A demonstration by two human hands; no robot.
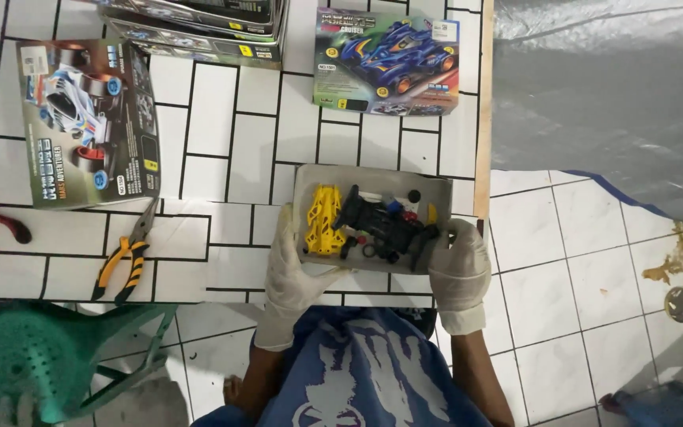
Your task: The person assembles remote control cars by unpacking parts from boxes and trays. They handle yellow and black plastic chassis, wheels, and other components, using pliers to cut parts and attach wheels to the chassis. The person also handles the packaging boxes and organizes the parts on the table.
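Head view: a grey tray sits between the two gloved hands at the near table edge, with the left hand curled round its left end, thumb on the rim beside the yellow car body, and the right hand closed on its right end, next to the black chassis. Well left of the left hand lie yellow-handled pliers, and beyond both hands lies a blue car box.

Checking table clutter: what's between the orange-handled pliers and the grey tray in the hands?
Head view: nothing lies between the pliers and the grey tray except bare white tiled tabletop and the gloved left hand gripping the tray's edge.
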